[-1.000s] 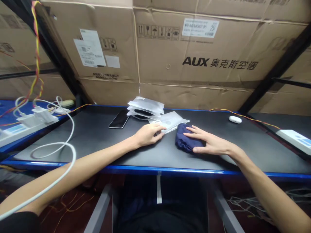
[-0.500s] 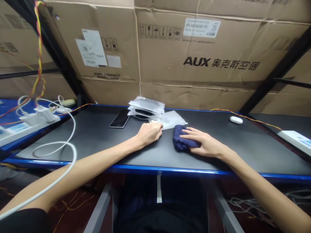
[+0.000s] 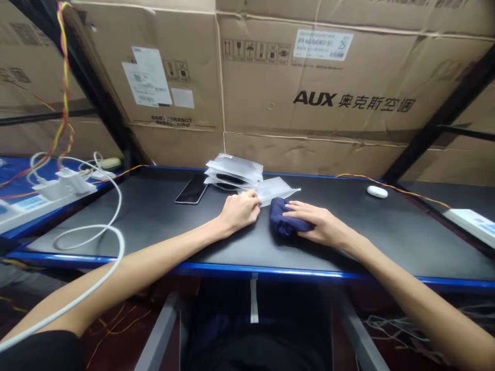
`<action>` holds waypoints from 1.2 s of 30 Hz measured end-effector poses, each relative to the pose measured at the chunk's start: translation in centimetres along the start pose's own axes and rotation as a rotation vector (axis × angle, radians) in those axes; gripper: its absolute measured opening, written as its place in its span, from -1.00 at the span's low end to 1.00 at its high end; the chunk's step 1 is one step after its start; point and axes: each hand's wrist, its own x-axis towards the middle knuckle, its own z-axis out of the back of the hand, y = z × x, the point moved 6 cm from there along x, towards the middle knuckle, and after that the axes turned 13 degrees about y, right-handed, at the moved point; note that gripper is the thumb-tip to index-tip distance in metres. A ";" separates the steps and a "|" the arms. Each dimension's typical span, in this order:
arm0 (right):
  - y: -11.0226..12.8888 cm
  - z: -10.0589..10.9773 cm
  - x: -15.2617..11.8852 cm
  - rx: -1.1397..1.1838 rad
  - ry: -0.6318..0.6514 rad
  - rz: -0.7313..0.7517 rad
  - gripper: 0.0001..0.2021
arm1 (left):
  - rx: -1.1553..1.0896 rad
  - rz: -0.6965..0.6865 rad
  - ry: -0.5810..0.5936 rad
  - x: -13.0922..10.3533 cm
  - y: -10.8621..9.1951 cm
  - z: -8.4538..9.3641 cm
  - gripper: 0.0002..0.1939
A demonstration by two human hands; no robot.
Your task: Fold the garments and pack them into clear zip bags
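On the surface (image 3: 154,216), the right hand (image 3: 324,224) is loosely clasping a blue cloth (image 3: 283,219). The left hand (image 3: 238,211) is resting, fingers curled, beside a plastic bag (image 3: 276,189); whether it's gripping, I cannot tell.

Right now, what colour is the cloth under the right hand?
The cloth is dark blue, best seen in the head view.

AUX-printed cardboard (image 3: 317,118) behind black phone (image 3: 191,189)
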 end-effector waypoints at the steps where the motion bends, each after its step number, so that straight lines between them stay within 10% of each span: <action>1: 0.3 0.1 0.3 -0.001 0.002 0.016 -0.51 | -0.005 -0.010 -0.002 0.0 0.0 0.0 -0.70; 19: -0.9 -0.1 4.9 -0.009 0.069 0.069 -0.65 | -0.354 -0.133 -0.087 -0.1 0.6 0.5 -0.60; 30: -1.1 -1.0 8.4 -0.341 0.108 -0.521 -0.64 | -0.364 -0.236 -0.202 -0.5 0.1 0.5 -0.65; 36: -0.5 0.1 6.9 -0.148 0.210 -0.232 -0.54 | -0.368 -0.226 -0.226 -0.2 0.9 0.7 -0.67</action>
